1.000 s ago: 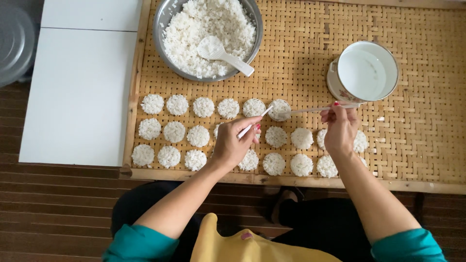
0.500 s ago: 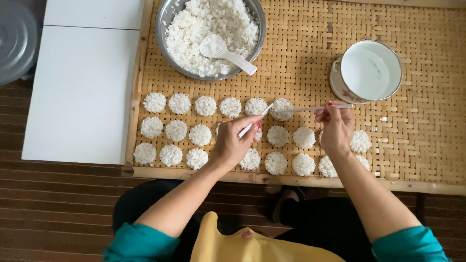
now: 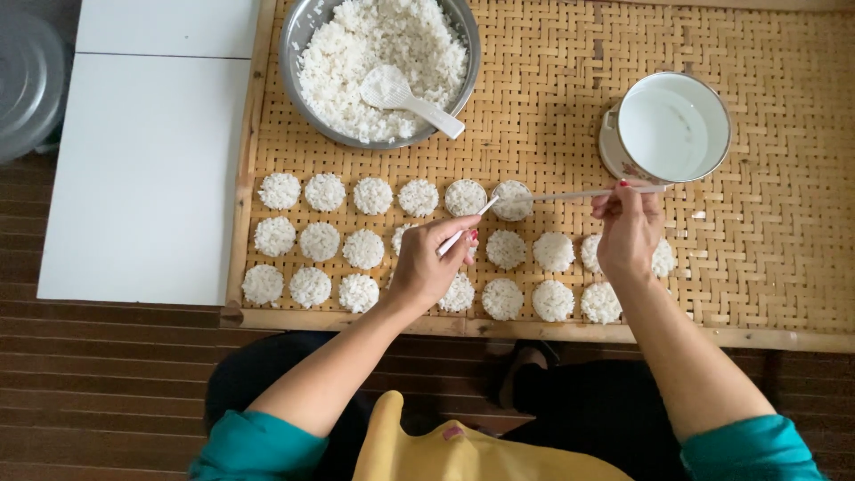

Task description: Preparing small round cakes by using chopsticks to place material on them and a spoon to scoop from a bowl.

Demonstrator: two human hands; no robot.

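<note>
No packages, labels, signs or screens.

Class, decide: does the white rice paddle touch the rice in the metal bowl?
Touching. The head view shows the rice paddle lying with its blade on the rice heaped in the metal bowl.

Person wearing teal sleeves and a yellow apron

2 bare forearms are showing below teal sleeves that are ending near the elbows. A mustard-yellow apron bib is covering the chest, with a small reddish mark on it. Dark trousers are covering the legs. Red polish is showing on the nails of the left hand (image 3: 434, 267) and right hand (image 3: 629, 233).
</note>
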